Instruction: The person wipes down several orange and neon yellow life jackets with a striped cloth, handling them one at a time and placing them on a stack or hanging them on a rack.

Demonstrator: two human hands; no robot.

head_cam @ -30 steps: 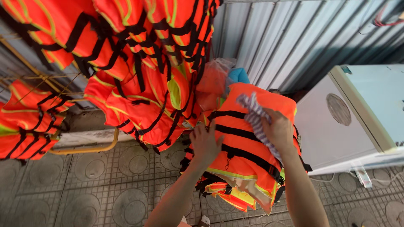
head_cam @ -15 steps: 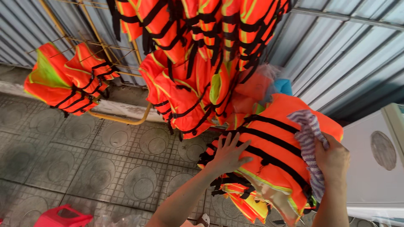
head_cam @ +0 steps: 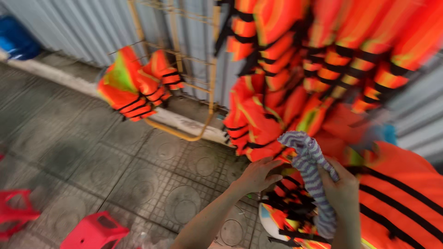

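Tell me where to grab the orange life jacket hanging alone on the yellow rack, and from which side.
Take the orange life jacket by its upper edge where it hangs on the yellow rack, coming from the front: the metal wall is behind it, and its strapped body droops below.

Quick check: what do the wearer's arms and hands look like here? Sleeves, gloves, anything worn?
Both forearms are bare, with no sleeve in view. The left hand and right hand are bare too: no gloves, and no rings, watch or wristband visible. The frame is motion-blurred, so small details could be missed.
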